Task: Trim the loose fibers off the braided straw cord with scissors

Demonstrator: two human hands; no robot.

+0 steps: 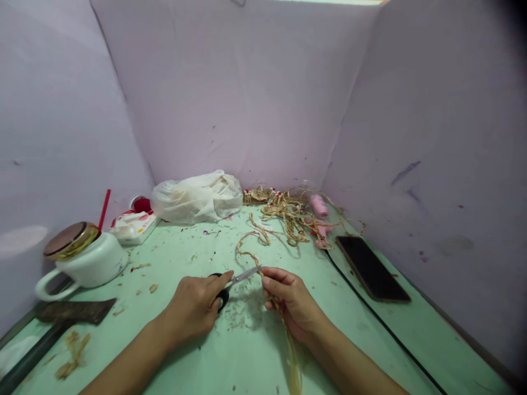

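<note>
My left hand grips black-handled scissors, whose blades point right toward a tan jute cord. My right hand is closed, pinching that cord at the blade tips. Loose tan strands hang from under the right hand toward the near edge. The cord trails back across the green table to a tangled pile of jute with small beads.
A white mug with a gold lid stands at the left, a dark cleaver in front of it. A white plastic bag, a tissue pack, a pink spool, a black phone and a cable are around. Lilac walls enclose the table.
</note>
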